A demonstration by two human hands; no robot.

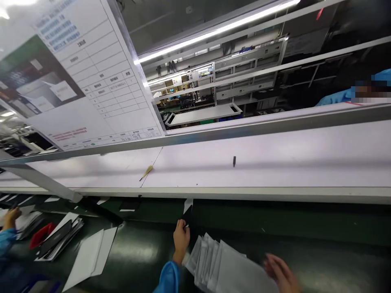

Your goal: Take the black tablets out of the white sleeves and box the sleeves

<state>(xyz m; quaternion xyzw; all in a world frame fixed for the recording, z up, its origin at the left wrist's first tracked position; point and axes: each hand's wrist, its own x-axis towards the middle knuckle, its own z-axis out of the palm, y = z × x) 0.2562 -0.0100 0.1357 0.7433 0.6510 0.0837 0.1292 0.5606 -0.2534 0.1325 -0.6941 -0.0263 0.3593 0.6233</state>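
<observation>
**Green bench (137,252) under a white conveyor (275,162)**

Left hand (181,238) pinches a small strip (187,209) at the bench's far edge. Right hand (279,270), fingers spread and empty, hovers over fanned bags (220,264), near right. Risk: a sweep may scatter the bags.

Single view, head-worn. It looks forward and a little down, across the dark green desk (143,252) to the long white surface (275,158) beyond. Frame rolled slightly; wide lens, so the edges bend. Left hand (181,238) and right hand (279,270) sit at the bottom edge, very near. Instruction board (91,81) looms close, upper left. Factory racks (244,73) far behind.
</observation>
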